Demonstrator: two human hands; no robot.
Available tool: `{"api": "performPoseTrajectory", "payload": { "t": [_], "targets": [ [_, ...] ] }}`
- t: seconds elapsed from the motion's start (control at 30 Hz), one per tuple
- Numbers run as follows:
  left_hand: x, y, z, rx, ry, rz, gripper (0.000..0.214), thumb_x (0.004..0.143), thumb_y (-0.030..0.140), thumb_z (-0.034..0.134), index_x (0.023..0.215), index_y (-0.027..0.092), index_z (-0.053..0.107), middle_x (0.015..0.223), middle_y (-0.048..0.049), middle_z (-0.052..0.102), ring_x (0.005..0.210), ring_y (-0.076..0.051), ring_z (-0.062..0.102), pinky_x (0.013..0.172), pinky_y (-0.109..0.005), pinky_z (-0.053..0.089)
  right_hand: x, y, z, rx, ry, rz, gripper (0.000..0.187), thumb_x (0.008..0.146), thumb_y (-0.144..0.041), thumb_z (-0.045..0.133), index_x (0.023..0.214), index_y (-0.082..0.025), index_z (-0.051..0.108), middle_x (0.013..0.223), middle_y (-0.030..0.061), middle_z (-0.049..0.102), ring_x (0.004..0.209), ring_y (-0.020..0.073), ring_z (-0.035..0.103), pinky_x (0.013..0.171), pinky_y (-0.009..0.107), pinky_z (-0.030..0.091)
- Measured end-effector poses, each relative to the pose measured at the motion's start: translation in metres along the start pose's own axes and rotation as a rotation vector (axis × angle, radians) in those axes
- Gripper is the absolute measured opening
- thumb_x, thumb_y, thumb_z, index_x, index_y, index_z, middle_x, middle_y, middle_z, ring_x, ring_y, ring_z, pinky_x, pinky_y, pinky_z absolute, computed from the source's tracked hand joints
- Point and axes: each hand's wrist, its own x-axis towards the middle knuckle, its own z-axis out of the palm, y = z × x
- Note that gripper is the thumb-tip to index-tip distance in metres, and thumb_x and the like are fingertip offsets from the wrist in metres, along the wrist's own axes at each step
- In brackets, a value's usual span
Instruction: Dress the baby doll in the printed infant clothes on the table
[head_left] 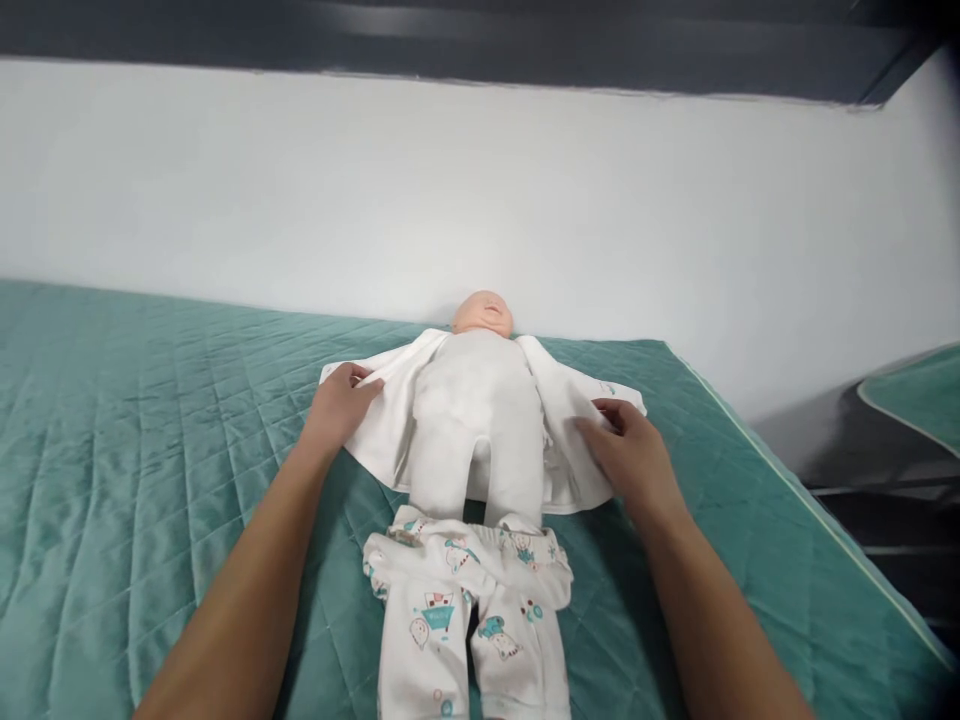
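A baby doll with a white cloth body lies on its back, its head toward the wall. Beneath and beside it a white baby jacket is spread with its front panels apart. My left hand pinches the panel on the left, near the sleeve. On the other side, my right hand has its thumb and fingers closed on the right panel. Printed baby pants with small animal pictures cover the lower legs, their waistband bunched below the knees. The doll's arms are hidden.
Under everything is a green quilted bed cover, whose piped edge runs down the right side. A white wall rises right behind the doll's head. Overhead crosses a dark beam. Another green cover shows at far right.
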Motion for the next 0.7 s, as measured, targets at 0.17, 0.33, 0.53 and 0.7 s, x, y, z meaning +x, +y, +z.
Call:
{"api": "performPoseTrajectory", "payload": {
  "t": [0.17,0.33,0.53,0.7],
  "targets": [
    [-0.01,-0.001,-0.008,0.378,0.073,-0.001,0.031,0.084,0.042,0.056,0.104,0.02,0.063,0.109,-0.0163,0.069,0.09,-0.033,0.064,0.072,-0.038,0.043,0.012,0.018,-0.015,-0.314,0.137,-0.129,0.049,0.069,-0.024,0.061,0.118,-0.018,0.061,0.115,0.0145,0.062,0.098,0.0287,0.06,0.081,0.042,0.047],
    [-0.037,0.034,-0.005,-0.018,0.026,0.226,0.018,0.084,0.037,0.06,0.085,0.02,0.065,0.078,-0.0044,0.065,0.07,-0.019,0.059,0.064,-0.029,0.042,-0.023,-0.008,-0.001,0.048,-0.021,-0.454,0.017,0.087,-0.03,0.059,0.102,-0.023,0.062,0.102,0.0071,0.066,0.091,0.0219,0.062,0.086,0.038,0.049],
    [-0.074,0.062,-0.022,-0.373,-1.043,0.224,0.027,0.077,0.045,0.073,0.083,0.019,0.07,0.052,0.0036,0.058,0.036,-0.009,0.044,0.038,-0.021,0.032,-0.074,-0.044,0.013,0.196,-0.634,-0.838,0.023,0.093,-0.032,0.063,0.073,-0.022,0.059,0.07,0.0009,0.061,0.067,0.0153,0.054,0.066,0.032,0.042],
    [-0.074,0.062,-0.03,-0.155,-1.298,0.309,0.023,0.075,0.036,0.075,0.092,0.022,0.077,0.064,0.0021,0.066,0.045,-0.008,0.049,0.041,-0.02,0.034,-0.081,-0.047,0.018,0.14,-0.754,-0.935,0.024,0.089,-0.034,0.071,0.072,-0.021,0.061,0.068,-0.0019,0.057,0.066,0.0126,0.05,0.07,0.031,0.038]
  ]
}}
